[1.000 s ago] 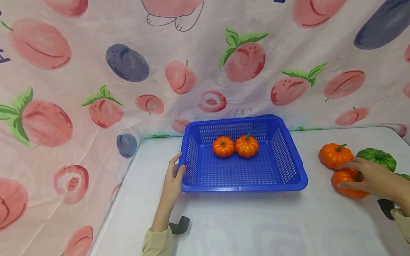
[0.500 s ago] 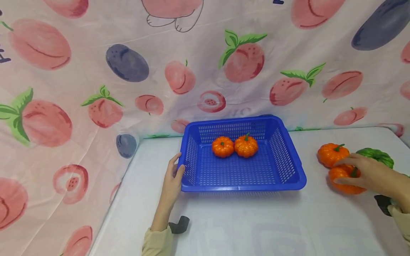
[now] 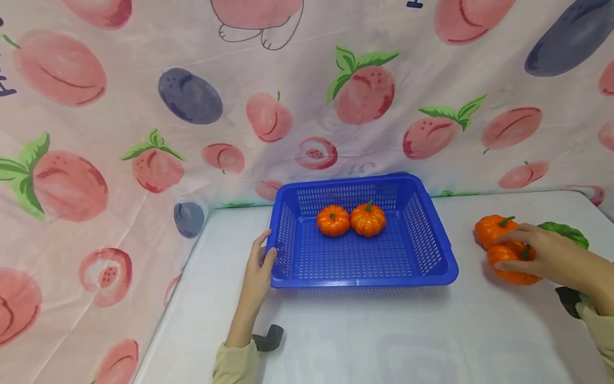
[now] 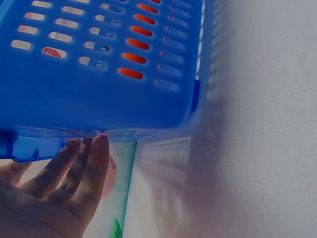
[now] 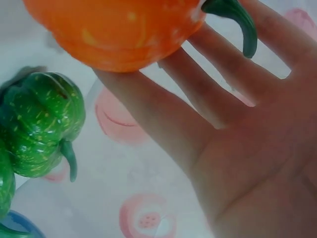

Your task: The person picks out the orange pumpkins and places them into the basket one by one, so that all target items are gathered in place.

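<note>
My left hand (image 3: 259, 269) is at the left side of a blue plastic basket (image 3: 357, 282), thumb and fingertips touching its rim. In the left wrist view, nearly straight fingers (image 4: 96, 163) reach the basket's wall (image 4: 99, 106). My right hand (image 3: 551, 256) grips a small orange pumpkin (image 3: 508, 269) with a green stem, thumb on the near side and fingers on the far side. The same pumpkin (image 5: 129, 37) fills the top of the right wrist view. Just behind it sits another orange pumpkin (image 3: 489, 229), partly covered by it and the hand.
Two orange pumpkins (image 3: 333, 220) sit side by side toward the back of the basket. A green pumpkin (image 3: 568, 233) lies behind my right hand; the right wrist view shows this green kind (image 5: 42, 121) too. A fruit-print cloth (image 3: 307, 106) hangs behind the white table (image 3: 364, 341).
My right hand has shifted left and slightly toward the back, and the orange pumpkin in its grip has moved with it. The left hand and basket stay almost in place.
</note>
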Action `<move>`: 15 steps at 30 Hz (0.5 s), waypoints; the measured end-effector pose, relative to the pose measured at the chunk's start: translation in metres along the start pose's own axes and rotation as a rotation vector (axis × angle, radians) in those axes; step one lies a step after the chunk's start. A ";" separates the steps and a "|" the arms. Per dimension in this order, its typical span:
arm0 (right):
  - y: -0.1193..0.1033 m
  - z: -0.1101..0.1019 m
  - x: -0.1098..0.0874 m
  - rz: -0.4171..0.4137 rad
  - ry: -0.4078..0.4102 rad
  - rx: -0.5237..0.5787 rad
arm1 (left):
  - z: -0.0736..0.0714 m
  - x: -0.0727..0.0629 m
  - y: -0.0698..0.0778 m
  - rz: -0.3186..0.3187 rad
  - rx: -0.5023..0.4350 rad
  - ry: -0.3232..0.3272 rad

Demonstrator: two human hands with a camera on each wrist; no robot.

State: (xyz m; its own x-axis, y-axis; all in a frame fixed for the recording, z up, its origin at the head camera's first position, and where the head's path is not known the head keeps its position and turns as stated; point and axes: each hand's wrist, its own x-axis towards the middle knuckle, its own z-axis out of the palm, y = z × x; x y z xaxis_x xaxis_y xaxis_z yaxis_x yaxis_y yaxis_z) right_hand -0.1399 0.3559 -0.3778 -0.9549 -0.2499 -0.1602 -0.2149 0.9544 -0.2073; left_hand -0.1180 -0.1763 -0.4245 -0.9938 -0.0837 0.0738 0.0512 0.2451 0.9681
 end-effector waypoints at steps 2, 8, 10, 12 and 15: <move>-0.002 -0.001 0.000 -0.010 0.011 0.006 | 0.000 0.000 0.000 0.002 0.007 0.000; -0.009 -0.005 0.000 -0.027 0.038 0.016 | 0.000 0.000 0.001 0.003 0.007 0.004; -0.013 -0.006 0.001 -0.035 0.043 0.022 | 0.000 -0.001 0.002 0.000 0.000 0.003; -0.015 -0.008 0.002 -0.044 0.051 0.031 | 0.000 0.000 0.002 -0.003 -0.004 0.001; -0.020 -0.012 0.003 -0.058 0.060 0.035 | 0.000 -0.001 0.001 0.000 0.003 0.000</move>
State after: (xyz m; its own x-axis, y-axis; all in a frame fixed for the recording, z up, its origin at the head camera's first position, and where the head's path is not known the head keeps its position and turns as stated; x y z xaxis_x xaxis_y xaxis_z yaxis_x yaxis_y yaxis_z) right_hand -0.1408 0.3381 -0.3628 -0.9520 -0.2928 -0.0891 -0.2634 0.9321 -0.2486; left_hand -0.1174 -0.1759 -0.4235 -0.9938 -0.0833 0.0735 0.0508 0.2475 0.9676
